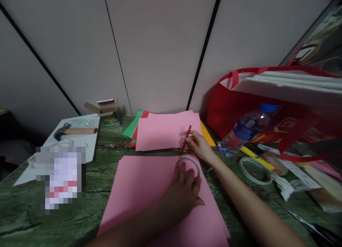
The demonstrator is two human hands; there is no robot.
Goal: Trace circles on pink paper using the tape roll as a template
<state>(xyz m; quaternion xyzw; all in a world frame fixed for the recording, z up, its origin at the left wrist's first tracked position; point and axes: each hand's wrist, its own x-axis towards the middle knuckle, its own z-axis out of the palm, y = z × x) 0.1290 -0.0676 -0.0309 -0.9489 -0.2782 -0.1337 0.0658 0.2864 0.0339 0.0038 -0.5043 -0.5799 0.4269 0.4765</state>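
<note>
Pink sheets of paper [139, 190] lie stacked in front of me. My left hand [183, 188] rests near their upper right corner, fingertips spread over a thin grey ring [197, 165] and holding it against the top sheet. Part of the ring is hidden under my fingers. In my right hand [196, 142] is a red pencil [188, 135], pinched between the fingers and tilted, its tip down beside the ring's upper left edge. Behind it, more pink paper [160, 131] lies over green, red and yellow sheets.
To the left are a hammer [80, 131] on a white board [89, 147], an opened small box [110, 117] and a blurred-out item [62, 179]. On the right stand a water bottle [242, 131] and red bag [224, 104], with a tape roll [255, 171] and scissors [307, 222] nearer.
</note>
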